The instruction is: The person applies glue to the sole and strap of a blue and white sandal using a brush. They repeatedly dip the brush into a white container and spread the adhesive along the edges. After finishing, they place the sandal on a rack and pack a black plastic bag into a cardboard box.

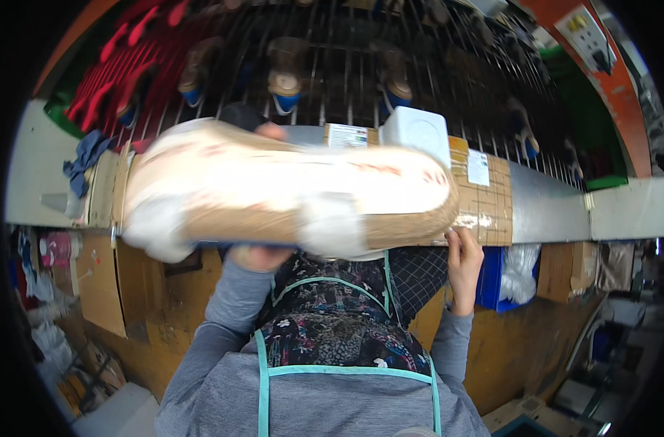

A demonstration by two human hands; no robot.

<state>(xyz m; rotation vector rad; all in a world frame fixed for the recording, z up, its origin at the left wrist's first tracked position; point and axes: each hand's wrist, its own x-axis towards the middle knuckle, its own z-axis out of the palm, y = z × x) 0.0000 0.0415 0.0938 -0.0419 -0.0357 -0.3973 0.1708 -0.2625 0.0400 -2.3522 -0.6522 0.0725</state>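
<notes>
A tan shoe upper (390,222) is held bottom up close to the camera, smeared by motion. Its pale cream bottom (288,171) bears reddish marks, and whitish patches show along its near side. My left hand (262,256) wraps around it from below; its fingertips show past the far edge, and the shoe hides the rest. Beside the right-hand end of the shoe, my right hand (464,264) has its fingers pinched together near the bench edge. What they hold, if anything, cannot be made out.
Behind the shoe stands a white block-shaped container (415,130) by a taped cardboard sheet (492,197) on the metal bench (550,211). Beyond it, a rod rack carries several shoe uppers (284,87). Below are a cardboard box (102,284) and a blue bin (492,280).
</notes>
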